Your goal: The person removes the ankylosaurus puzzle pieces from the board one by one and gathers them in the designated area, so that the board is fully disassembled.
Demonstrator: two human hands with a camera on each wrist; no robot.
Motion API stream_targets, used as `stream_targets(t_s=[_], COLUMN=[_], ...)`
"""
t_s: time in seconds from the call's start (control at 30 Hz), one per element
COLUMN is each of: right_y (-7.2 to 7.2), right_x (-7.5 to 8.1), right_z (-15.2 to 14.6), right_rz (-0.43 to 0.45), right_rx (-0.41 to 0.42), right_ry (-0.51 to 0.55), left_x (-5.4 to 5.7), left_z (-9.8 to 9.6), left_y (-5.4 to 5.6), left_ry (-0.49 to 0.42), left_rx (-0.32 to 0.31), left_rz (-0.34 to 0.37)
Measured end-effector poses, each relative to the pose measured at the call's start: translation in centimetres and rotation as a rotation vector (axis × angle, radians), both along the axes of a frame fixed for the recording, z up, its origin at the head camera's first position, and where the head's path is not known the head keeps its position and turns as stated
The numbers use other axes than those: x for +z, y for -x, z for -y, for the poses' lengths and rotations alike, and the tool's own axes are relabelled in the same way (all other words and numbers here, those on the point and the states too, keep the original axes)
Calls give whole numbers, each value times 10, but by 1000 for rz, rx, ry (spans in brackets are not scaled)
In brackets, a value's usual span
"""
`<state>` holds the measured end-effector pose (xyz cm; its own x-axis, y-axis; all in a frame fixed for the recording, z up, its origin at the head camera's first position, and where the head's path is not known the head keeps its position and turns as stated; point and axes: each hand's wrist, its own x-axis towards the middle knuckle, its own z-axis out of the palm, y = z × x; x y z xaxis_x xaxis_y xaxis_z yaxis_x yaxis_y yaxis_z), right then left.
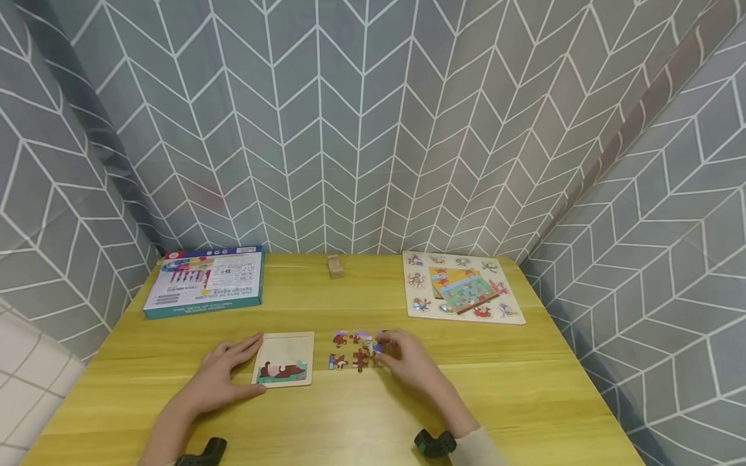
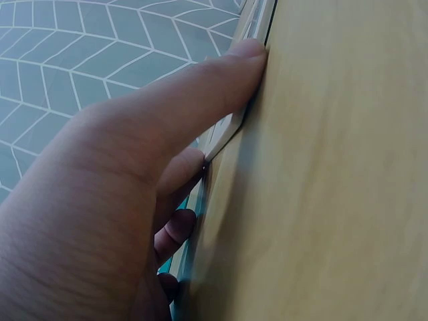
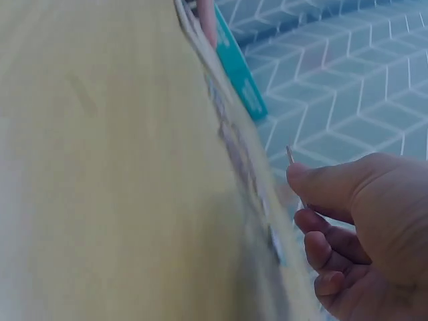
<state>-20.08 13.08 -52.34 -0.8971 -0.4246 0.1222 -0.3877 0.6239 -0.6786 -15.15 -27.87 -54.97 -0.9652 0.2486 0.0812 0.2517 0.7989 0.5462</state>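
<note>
A small square wooden puzzle tray [image 1: 285, 348] lies on the table, its lower part filled with brown, pink and green pieces. My left hand [image 1: 224, 372] holds its left side, thumb at the near corner and index finger at the far one; in the left wrist view the thumb [image 2: 221, 77] lies along the tray's edge. To the right of the tray lie several loose jigsaw pieces [image 1: 360, 360]. Over their right end is my right hand [image 1: 408, 362]. It pinches a thin puzzle piece [image 3: 290, 155], seen edge-on in the right wrist view, between thumb and fingers.
At the back left lies a flat boxed set [image 1: 204, 281]. A small wooden block [image 1: 335, 266] stands at the table's back edge. At the back right, a sea-animal board [image 1: 416, 301] carries two picture cards [image 1: 469, 292]. Patterned curtains [image 1: 338, 129] enclose the back and sides.
</note>
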Motion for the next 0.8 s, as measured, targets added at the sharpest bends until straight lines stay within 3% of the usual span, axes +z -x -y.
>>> stream_targets(t_s=[0.3,0.8], right_y=[-6,-6], right_x=[-12,-17], right_z=[-28,-28], right_rz=[-13,-6], right_rx=[-23,-29], right_ry=[22,6], left_x=[-3,-2], left_z=[3,2], left_y=[3,1], left_ry=[1,12], left_rx=[-2,-5], left_rz=[-4,-21])
